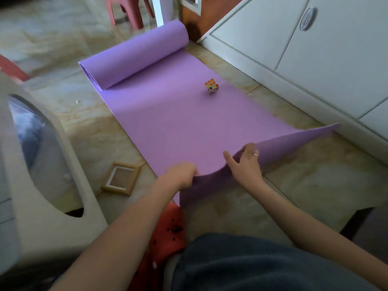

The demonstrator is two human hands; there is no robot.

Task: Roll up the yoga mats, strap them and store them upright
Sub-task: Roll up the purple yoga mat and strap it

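The purple foam yoga mat [168,122] lay flat on the tiled floor, its long axis running from my near edge away to the far left, where the far end was already curled into a loose roll [134,55]. I had the near short edge lifted. My left hand [180,173] pinched that edge at its near-left part, fingers curled over it; my right hand [245,162] held it just to the right, thumb on top and fingers behind the raised flap. Both hands sat equally near, so I judged the roll had to travel straight away along the length. A small multicoloured puzzle cube [212,86] stood on the mat in that path, towards the right side; it would need clearing first. A wooden picture frame [121,178] lay on the floor just left of the mat, and white cabinet doors [294,49] ran along the right.
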